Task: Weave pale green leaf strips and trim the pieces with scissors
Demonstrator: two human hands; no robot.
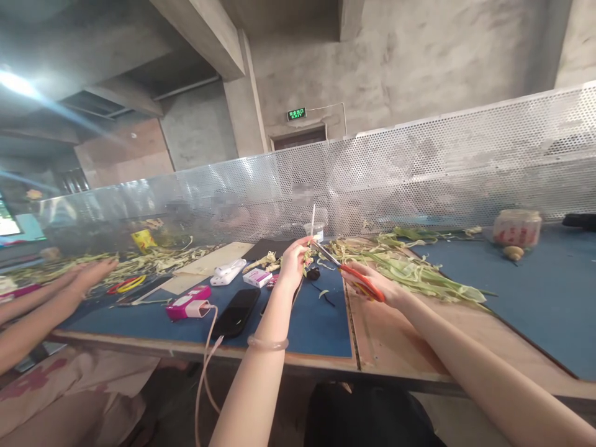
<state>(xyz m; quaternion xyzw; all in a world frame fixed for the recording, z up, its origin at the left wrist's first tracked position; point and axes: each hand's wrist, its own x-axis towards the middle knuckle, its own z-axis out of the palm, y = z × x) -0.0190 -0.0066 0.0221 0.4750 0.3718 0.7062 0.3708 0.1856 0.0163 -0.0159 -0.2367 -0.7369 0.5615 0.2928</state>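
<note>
Near the middle of the table my left hand is raised, its fingers pinched on a small plant piece with pale and green bits. Just to the right, my right hand is closed round the orange handles of a pair of scissors. The scissor blades point up and left, with their tips close to the fingers of my left hand. Whether the blades touch the plant piece is too small to tell. Behind my left hand stands a clear plastic cup, and a thin white stick rises in front of it.
Green leaves and stalks lie to the right; more strips lie left. A black phone, pink box, white case and jar are on the table. A perforated metal screen stands behind. A co-worker's arms reach in left.
</note>
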